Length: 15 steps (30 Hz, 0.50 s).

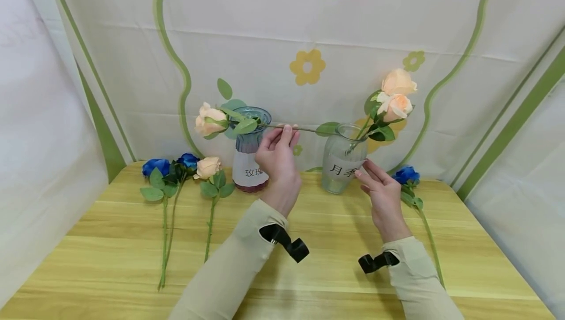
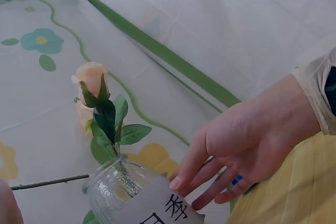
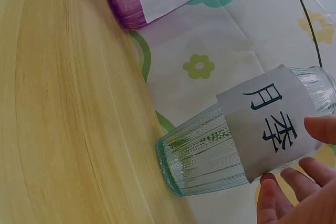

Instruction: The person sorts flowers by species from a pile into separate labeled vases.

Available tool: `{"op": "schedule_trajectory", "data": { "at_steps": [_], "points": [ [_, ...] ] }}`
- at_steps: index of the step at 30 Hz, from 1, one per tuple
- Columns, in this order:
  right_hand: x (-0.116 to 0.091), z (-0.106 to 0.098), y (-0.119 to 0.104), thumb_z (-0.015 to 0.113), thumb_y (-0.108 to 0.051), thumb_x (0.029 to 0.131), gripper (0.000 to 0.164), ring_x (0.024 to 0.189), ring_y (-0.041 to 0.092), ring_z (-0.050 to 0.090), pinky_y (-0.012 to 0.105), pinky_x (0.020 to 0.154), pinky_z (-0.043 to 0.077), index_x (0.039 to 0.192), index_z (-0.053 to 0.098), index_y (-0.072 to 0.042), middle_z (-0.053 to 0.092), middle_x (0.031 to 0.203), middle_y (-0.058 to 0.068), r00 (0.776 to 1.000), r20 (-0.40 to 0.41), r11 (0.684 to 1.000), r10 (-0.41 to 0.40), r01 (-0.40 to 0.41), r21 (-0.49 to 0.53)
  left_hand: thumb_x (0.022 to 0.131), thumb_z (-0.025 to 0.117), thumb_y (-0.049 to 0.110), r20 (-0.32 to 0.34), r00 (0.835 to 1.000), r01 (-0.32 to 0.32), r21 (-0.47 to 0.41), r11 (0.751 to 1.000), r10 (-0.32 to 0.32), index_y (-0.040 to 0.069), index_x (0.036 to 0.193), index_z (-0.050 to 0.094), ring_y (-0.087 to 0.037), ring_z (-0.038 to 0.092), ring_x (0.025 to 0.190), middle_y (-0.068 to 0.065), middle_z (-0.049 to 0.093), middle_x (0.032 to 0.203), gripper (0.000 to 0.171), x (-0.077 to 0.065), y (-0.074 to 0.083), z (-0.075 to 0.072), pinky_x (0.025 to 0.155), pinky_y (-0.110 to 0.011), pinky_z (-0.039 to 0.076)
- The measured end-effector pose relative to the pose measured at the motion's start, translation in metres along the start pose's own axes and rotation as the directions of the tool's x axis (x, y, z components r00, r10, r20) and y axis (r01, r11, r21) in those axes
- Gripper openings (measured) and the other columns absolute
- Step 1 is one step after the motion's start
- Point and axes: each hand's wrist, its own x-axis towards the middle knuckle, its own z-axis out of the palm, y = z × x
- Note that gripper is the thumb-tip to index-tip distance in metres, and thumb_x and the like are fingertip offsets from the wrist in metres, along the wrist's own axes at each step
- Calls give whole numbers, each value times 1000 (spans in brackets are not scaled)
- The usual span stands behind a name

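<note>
My left hand (image 1: 280, 155) pinches the thin stem of a peach rose (image 1: 212, 120). The rose lies nearly level, its bloom to the left above a blue-and-purple glass vase (image 1: 250, 160) and its bare stem end near the mouth of a clear glass vase (image 1: 332, 163). At the clear vase's right side, my right hand (image 1: 384, 195) holds it lightly, thumb on the paper label and fingers along the side. Two peach roses (image 2: 94, 90) stand in that vase, leaning right in the head view.
Two blue roses (image 1: 155, 168) and a peach rose (image 1: 208, 168) lie on the wooden table (image 1: 326, 241) at left. Another blue rose (image 1: 407, 176) lies at right. A printed white cloth (image 1: 247, 11) hangs behind the vases.
</note>
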Motion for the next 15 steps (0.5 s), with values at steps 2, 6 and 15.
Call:
{"op": "schedule_trajectory", "data": {
  "at_steps": [2, 6, 15],
  "points": [
    [0, -1, 1, 74, -25, 102, 62, 130, 1, 62, 17, 94, 53, 159, 50, -23, 49, 166, -4, 1000, 1, 1000, 0, 0, -1, 91, 78, -6, -3, 1000, 1, -2, 1000, -1, 1, 88, 70, -19, 78, 81, -10, 75, 85, 11, 1, -3, 4, 85, -34, 67],
    [1, -1, 1, 74, -26, 101, 63, 128, 0, 63, 16, 92, 54, 159, 50, -22, 48, 166, -4, 1000, 1, 1000, 1, -1, 3, 91, 79, -6, -2, 1000, -6, -2, 1000, 6, 0, 90, 71, -20, 78, 81, -10, 74, 86, 10, 1, -9, 10, 85, -35, 67],
    [2, -1, 1, 75, -26, 101, 62, 124, 0, 64, 17, 92, 54, 158, 52, -22, 50, 166, -4, 1000, -2, 1000, 4, -4, 13, 92, 79, -4, 20, 1000, -24, 53, 998, 23, -2, 101, 73, -18, 77, 81, -7, 72, 90, 11, 2, -22, 24, 96, -45, 64]
  ]
}}
